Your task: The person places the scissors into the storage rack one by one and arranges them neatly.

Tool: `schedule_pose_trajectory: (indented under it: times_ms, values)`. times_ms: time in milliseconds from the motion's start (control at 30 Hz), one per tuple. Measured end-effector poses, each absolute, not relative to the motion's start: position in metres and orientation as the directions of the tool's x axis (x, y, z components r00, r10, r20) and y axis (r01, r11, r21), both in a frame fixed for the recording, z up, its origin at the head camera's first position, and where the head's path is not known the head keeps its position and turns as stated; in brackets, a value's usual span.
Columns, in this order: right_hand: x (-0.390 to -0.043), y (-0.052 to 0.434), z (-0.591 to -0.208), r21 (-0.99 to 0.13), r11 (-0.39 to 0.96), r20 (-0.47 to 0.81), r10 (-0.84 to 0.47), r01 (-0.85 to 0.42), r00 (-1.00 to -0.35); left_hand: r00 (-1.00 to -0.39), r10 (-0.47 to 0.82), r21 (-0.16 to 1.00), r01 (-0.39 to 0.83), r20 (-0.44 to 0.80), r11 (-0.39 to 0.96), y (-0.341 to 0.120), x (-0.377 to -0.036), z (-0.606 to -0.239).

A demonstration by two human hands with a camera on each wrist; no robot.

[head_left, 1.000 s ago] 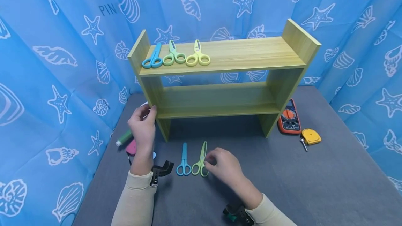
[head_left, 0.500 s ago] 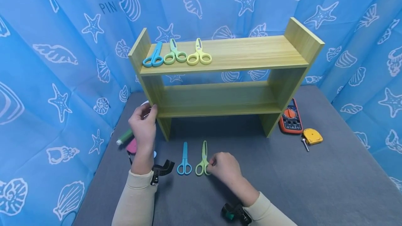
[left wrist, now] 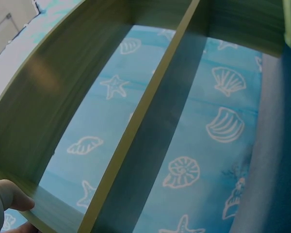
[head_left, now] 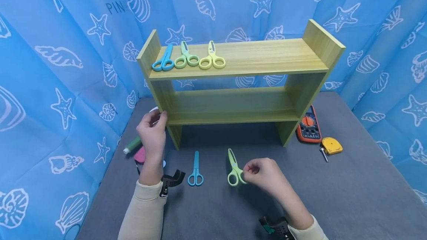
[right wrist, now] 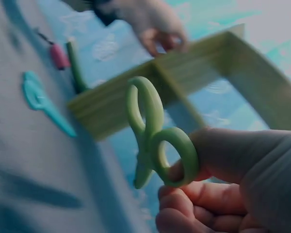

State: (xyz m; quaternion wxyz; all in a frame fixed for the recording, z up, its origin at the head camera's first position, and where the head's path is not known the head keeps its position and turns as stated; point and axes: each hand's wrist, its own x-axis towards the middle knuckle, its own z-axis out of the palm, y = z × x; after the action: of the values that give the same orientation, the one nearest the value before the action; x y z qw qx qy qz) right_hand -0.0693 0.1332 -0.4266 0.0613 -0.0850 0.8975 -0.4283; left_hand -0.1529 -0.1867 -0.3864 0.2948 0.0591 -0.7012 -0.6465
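Observation:
My right hand pinches one handle loop of the light green scissors, held above the grey table with the blades toward the shelf. In the right wrist view, thumb and finger close on that loop. My left hand grips the left side panel of the wooden shelf at the height of its lower board. Blue scissors lie on the table between the hands. On the top board, at its left end, rest blue scissors, green scissors and yellow scissors side by side.
Beyond the shelf's right leg lie a multimeter, a yellow tape measure and a bolt. Left of the shelf are a green cylinder and a pink object, partly hidden by my left arm. A blue curtain surrounds the table.
My right hand has drawn the light green scissors rightward, away from the blue pair, and raised them off the table. The left hand keeps its place on the shelf.

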Motion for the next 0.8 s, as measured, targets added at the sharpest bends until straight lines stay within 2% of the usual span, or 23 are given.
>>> schedule_pose_trajectory:
  times_ms: [267, 400, 667, 800]
  values:
    - [-0.050, 0.171, -0.386, -0.816, 0.578, -0.092, -0.171, -0.025, -0.981, -0.818, -0.464, 0.941, 0.298, 0.338, 0.160, -0.186, -0.152, -0.385]
    - [-0.041, 0.189, -0.368, -0.822, 0.569, -0.080, -0.137, -0.012, -0.987, -0.818, -0.466, 0.942, 0.294, 0.336, 0.163, -0.186, -0.151, -0.386]
    - [-0.026, 0.220, -0.338, -0.819, 0.567, 0.102, -0.005, -0.087, -0.995, -0.813, -0.466, 0.937, 0.306, 0.349, 0.169, -0.186, -0.152, -0.387]
    - [-0.024, 0.235, -0.321, -0.811, 0.564, 0.218, 0.048, -0.154, -0.975, -0.807, -0.466, 0.932, 0.313, 0.362, 0.181, -0.179, -0.143, -0.372]
